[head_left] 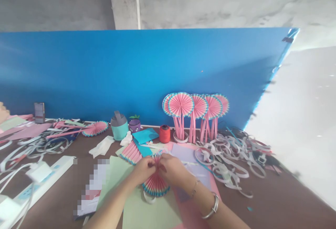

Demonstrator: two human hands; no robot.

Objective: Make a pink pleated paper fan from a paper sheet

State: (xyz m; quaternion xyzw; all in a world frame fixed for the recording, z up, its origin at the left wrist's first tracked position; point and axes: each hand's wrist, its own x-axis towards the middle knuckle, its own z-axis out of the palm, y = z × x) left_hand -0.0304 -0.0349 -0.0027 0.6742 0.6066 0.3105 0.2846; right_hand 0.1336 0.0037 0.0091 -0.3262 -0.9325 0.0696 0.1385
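Observation:
Both my hands meet at the middle of a pink pleated paper fan (156,183) with a blue-green edge, spread partly round above green paper. My left hand (143,169) pinches it from the left, its fingers closed near the centre. From the right, my right hand (172,169) grips the same fan, fingertips bent inward. Exactly what the fingertips press on at the centre is hidden. A loop of white strip (149,197) lies just below the fan. Folded pink pleated paper (131,153) rests behind my left hand, beside blue paper (145,136).
Finished pink fans (181,105) stand against the blue partition (147,71). A red thread spool (165,134), a teal cup (119,127) and a purple pot (134,125) line the back. Curled paper strips (231,162) lie right; a white power strip (47,180) lies left. Another person's hand (3,113) shows far left.

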